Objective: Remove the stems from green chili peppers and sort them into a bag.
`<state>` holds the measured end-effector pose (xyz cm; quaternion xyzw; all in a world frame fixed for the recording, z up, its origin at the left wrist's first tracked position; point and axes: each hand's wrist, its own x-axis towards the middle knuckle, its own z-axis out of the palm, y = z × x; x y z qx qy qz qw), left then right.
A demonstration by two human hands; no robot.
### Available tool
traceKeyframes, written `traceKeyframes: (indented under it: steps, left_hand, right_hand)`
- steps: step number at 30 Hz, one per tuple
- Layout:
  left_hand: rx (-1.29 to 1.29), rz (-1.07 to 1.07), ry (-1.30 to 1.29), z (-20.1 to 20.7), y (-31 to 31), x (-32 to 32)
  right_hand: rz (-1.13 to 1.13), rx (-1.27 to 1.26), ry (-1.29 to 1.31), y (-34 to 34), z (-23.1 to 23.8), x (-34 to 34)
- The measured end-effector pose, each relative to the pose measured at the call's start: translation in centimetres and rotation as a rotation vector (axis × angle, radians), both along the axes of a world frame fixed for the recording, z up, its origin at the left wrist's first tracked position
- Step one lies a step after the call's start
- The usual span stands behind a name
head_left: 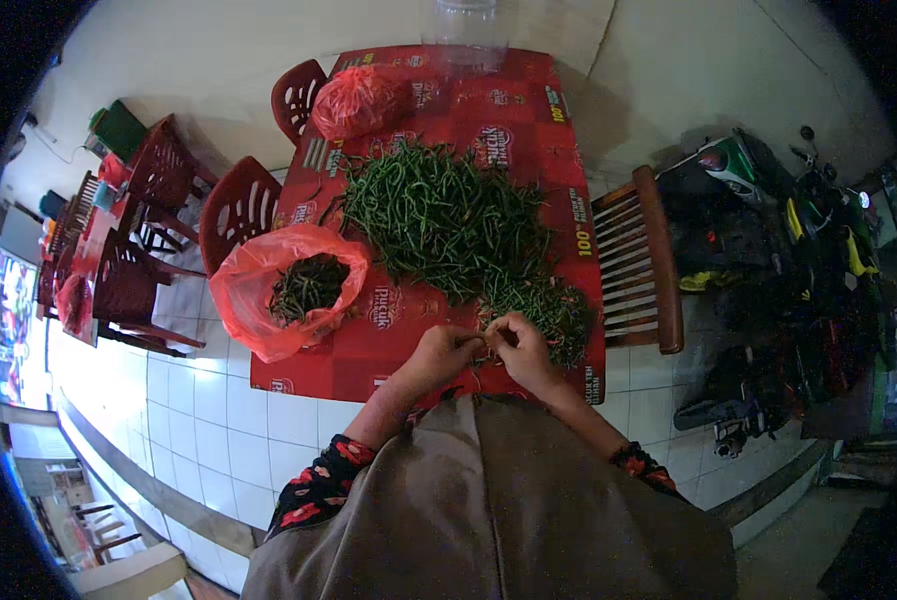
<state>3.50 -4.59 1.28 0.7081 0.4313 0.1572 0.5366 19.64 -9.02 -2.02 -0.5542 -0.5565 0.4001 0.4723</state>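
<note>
Close to the table's near edge my left hand (pixel 448 357) and my right hand (pixel 524 352) meet, thumbs and fingers pinched together. Between them is what looks like a thin chili pepper, mostly covered by the fingertips. A small heap of chilies (pixel 553 318), mixed green and brownish, lies just beyond and beside my right hand. Farther off spreads a large pile of long green chilies (pixel 448 215). Left of my hands, an open red plastic bag (pixel 238 290) holds darker, dull scraps that look like chili stalks (pixel 310 287).
The table (pixel 308 375) has a red printed cover. At its far left sits a closed red plastic bag (pixel 358 102); a clear container (pixel 468 40) stands at the far edge. Chairs (pixel 240 215) line the left side. A wooden chair (pixel 653 260) is at right, with parked motorbikes (pixel 738 170) beyond.
</note>
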Motion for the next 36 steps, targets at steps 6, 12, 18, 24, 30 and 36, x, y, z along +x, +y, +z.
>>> traceKeyframes:
  steps: [6, 12, 18, 24, 30, 36]
  left_hand:
    - [-0.021, -0.012, -0.026, 0.2, 0.4, -0.7]
    - [-0.006, -0.032, 0.021, -1.7, 0.3, -2.5]
    - [-0.083, 0.489, -0.037, -4.4, 3.3, -10.4]
    - [-0.098, 0.859, -0.467, -4.1, 6.1, -19.3]
    - [-0.048, 1.116, -0.578, -2.0, 5.8, -16.1]
    - [-0.117, 0.248, -0.195, -4.6, 1.2, -7.3]
  right_hand:
    - [0.097, 0.153, -0.201, 1.4, 1.3, -0.5]
    - [0.296, -0.566, 0.426, 2.3, -1.8, 0.6]
    - [-0.027, -0.058, -1.144, 2.4, -2.5, 1.0]
    - [0.713, 0.171, -0.949, 0.9, -7.6, -4.2]
    - [0.539, 0.28, -0.865, 1.7, -8.1, -3.8]
    - [0.085, 0.032, -0.145, 2.5, -1.2, -4.6]
